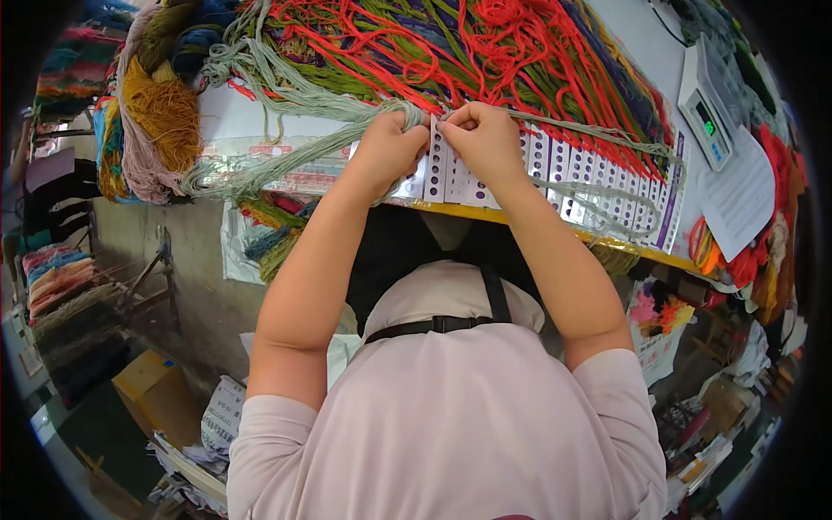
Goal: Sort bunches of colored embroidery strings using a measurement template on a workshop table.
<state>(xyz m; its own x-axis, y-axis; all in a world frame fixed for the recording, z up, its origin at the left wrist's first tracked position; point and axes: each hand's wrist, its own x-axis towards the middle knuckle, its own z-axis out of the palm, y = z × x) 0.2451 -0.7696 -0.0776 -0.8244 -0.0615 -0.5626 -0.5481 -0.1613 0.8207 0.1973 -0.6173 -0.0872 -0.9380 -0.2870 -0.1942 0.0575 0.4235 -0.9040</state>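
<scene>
At the table's front edge both my hands meet over a row of white cards punched with dark holes (537, 160). My left hand (390, 152) is closed around a thick bundle of grey-green yarn (321, 143), which trails left across the table. Thumb and forefinger of my right hand (485, 143) are pinched together at the upper end of one narrow white card (436, 165); what lies between them is too small to make out. Beyond that hand, strands of the same grey-green run to the right over the cards. Red yarn (520, 52) and olive-green yarn lie heaped just past my fingers.
A white digital scale (706, 108) with a lit green display stands at the right, beside a printed paper sheet (737, 195). Mustard yarn (162, 117) and pink yarn hang over the left end. A cardboard box (156, 399) sits on the floor at lower left.
</scene>
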